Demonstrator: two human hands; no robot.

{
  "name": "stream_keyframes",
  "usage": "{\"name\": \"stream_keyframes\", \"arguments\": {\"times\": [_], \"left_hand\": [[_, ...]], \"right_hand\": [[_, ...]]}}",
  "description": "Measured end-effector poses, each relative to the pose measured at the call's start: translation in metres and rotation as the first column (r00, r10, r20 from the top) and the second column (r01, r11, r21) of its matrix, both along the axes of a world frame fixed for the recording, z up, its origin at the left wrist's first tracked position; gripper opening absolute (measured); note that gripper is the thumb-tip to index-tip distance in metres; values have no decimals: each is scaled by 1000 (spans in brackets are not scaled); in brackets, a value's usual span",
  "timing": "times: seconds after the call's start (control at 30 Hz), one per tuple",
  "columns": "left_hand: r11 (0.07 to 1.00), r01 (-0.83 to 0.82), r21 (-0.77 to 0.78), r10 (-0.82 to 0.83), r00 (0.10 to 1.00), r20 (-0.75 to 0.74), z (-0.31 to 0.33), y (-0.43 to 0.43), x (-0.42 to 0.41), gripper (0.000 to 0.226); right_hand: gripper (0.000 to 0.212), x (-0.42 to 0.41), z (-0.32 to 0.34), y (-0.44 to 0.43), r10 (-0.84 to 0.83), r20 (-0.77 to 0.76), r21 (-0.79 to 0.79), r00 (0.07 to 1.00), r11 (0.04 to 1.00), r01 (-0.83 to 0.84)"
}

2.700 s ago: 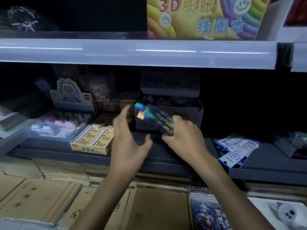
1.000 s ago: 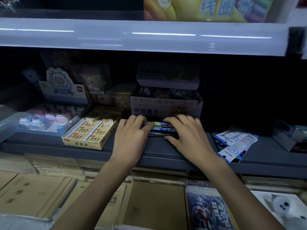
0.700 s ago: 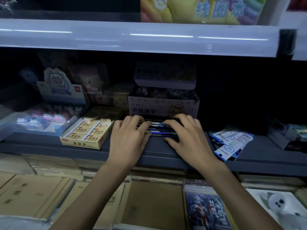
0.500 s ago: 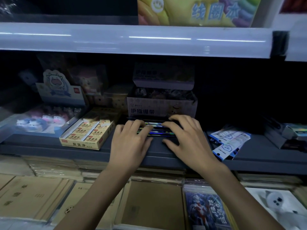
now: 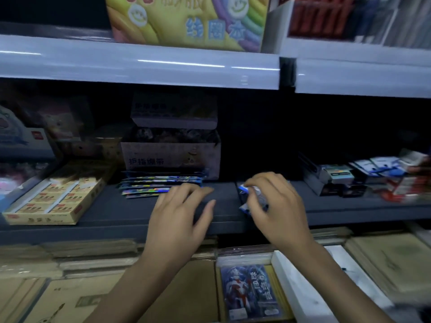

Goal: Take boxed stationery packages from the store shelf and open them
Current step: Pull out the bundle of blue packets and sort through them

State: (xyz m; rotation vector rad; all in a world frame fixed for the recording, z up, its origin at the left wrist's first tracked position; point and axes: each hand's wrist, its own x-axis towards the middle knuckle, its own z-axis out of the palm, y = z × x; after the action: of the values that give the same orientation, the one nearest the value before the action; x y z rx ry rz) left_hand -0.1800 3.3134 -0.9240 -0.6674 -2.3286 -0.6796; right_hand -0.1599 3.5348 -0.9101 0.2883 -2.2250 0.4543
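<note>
- Both hands have come off the stack of shiny packs they were pressing a moment ago, and the view has swung to the right.
- The left hand has slid back and now hovers over the front edge of the grey shelf. Its fingers are spread and loose, holding nothing, with the fingertips just short of the stack's right end.
- The right hand has crossed over to the blue-and-white packets farther right on the same shelf. Its fingers arch down over them and the thumb is tucked in underneath.
- Motion blur hides whether that hand has actually got a grip on the packets.
- The shiny packs lie flat in a slightly fanned pile on the shelf, right in front of the open display box with printed characters on its face.
- To the left of the pile sits a yellow eraser carton, angled towards the shelf edge.
- Farther right along the shelf is a cluster of small boxes, dark and white, well clear of both hands.
- On the shelf above stands a bright rainbow-coloured box with smiley faces.
- Below the hands, brown notebooks lie flat, with a character card pack beside them.
</note>
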Motion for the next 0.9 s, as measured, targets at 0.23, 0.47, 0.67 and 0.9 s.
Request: {"name": "stream_keyframes", "arguments": {"times": [0.23,0.47,0.67,0.9], "left_hand": [[976,3,-219,40,981,192,21,107,-16,79],[861,3,-509,154,951,267,11,179,-47,62],[818,74,-571,118,949,291,11,170,-41,57],[772,210,-600,-130,976,175,14,119,-26,74]], "right_hand": [[16,10,-2,66,-199,148,-513,969,822,247],[18,15,-4,95,-160,264,-708,951,637,304],[18,15,-6,101,-136,291,-623,947,725,295],[51,11,-22,103,-24,345,3,938,1000,25]]}}
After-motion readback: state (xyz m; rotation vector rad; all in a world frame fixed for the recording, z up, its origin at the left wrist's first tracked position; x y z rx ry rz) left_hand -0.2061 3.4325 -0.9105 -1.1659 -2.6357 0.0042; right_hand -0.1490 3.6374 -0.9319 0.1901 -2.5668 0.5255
